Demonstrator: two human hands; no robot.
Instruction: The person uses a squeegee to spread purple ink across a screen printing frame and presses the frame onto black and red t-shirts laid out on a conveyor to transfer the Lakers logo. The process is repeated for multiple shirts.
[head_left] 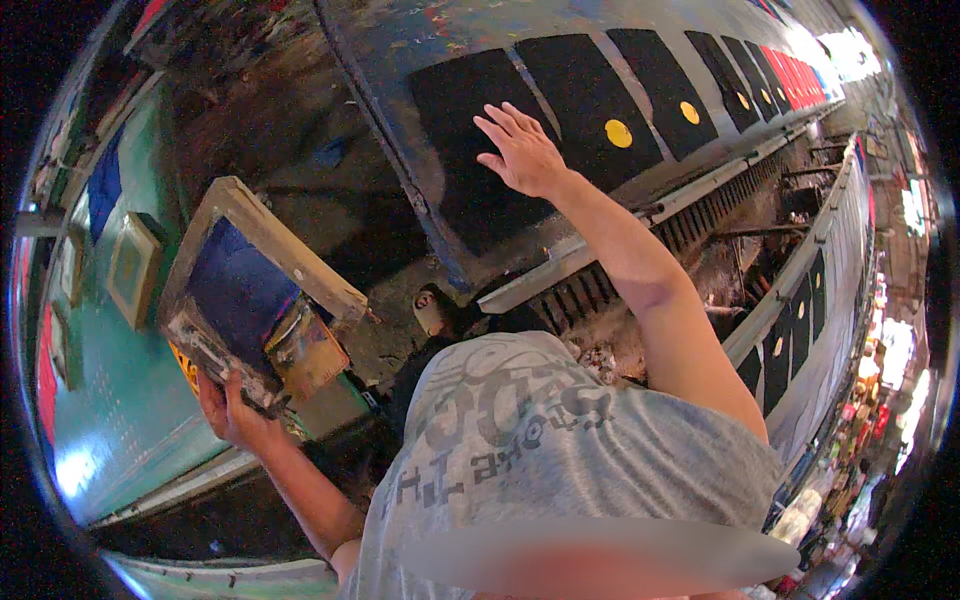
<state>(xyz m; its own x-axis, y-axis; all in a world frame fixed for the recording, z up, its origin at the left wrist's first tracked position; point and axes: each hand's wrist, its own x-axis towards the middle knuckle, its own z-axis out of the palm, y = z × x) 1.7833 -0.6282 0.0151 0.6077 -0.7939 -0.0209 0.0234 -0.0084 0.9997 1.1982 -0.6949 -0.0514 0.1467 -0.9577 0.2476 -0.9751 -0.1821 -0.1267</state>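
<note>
My left hand (236, 412) is closed around the lower edge of a wooden-rimmed printing screen (238, 275) with dark blue mesh, held up tilted at the left. An ink-smeared, brownish flat piece (308, 358) sits at the screen's lower right corner; its kind is unclear. My right hand (522, 150) reaches out flat with fingers spread, over or on a plain black fabric panel (450, 100) on the long table. Beyond it lies another black panel (570, 95) bearing a yellow round print (619, 133). Whether my right palm touches the cloth I cannot tell.
More black panels (655, 85) with yellow dots and some red pieces (790, 75) run along the table. A slotted rail (690, 220) follows its near edge. At right, a second table (840, 300) carries black panels. Framed screens (135, 270) rest on a green surface (130, 420) at left.
</note>
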